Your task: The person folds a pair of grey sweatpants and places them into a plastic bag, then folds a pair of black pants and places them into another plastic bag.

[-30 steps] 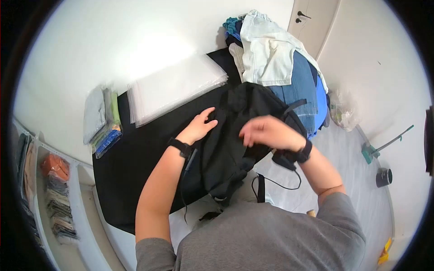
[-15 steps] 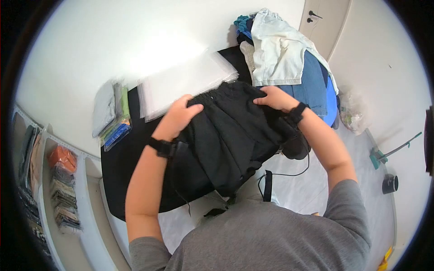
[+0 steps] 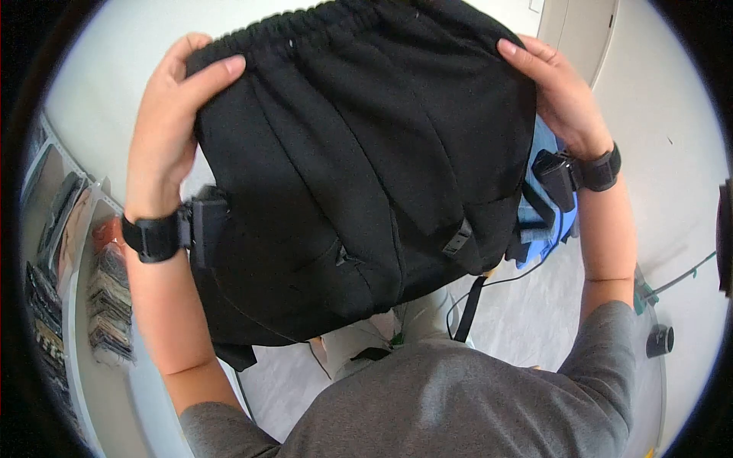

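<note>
A pair of black shorts [image 3: 359, 153] with an elastic waistband is held up in front of the camera and fills most of the view. My left hand [image 3: 172, 122] grips the waistband at its left end. My right hand [image 3: 553, 88] grips the waistband at its right end. The shorts hang down between my arms, a strap with a small buckle [image 3: 456, 243] showing on the right leg. Each wrist carries a black band with a small device. The table behind is hidden by the cloth.
White shelving [image 3: 69, 252] with stacks of folded clothes stands at the left. A bit of blue clothing [image 3: 546, 221] peeks out under my right wrist. A door [image 3: 584, 30] is at the top right, and a dark cup [image 3: 658, 340] sits on the floor at the right.
Both hands took the shorts by the waistband and lifted them from the table up close to the camera, so the table, plastic sheets and clothes pile are now covered.
</note>
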Action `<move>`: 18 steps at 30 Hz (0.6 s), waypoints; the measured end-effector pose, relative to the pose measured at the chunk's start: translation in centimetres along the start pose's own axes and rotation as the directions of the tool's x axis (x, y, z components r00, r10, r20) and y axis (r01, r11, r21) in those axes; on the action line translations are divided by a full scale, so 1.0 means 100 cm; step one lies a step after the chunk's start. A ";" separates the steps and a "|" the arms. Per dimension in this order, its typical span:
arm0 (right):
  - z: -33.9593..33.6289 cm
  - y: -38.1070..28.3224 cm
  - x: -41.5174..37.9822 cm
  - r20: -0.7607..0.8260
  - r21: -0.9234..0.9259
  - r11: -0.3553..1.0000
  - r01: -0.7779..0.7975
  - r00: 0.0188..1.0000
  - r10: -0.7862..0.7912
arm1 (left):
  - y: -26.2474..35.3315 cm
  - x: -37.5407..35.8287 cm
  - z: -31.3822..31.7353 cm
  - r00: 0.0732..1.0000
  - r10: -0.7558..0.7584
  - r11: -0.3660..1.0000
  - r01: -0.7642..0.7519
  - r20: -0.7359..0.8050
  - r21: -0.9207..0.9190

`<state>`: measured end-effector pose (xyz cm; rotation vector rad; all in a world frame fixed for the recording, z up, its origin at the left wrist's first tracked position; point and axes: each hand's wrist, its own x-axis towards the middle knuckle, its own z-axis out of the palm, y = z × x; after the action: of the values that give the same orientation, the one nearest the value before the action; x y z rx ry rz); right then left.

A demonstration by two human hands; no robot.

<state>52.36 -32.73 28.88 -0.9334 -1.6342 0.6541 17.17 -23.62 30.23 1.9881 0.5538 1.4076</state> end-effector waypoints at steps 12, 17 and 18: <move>0.045 -0.061 0.047 0.077 -0.362 0.916 0.174 0.985 -0.157 | 0.066 0.047 0.007 0.988 0.011 1.000 -0.010 0.151 -0.010; 0.031 -0.056 0.056 0.266 -0.156 0.972 0.176 0.955 -0.130 | 0.065 0.048 -0.002 0.966 -0.063 0.997 0.049 0.252 0.064; 0.026 -0.059 0.056 0.266 -0.158 0.971 0.180 0.955 -0.134 | 0.063 0.047 -0.007 0.966 -0.059 0.997 0.044 0.251 0.065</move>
<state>47.86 -31.04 35.98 -0.8625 -2.0018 0.5382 18.03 -24.86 38.04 2.1426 0.5321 1.0957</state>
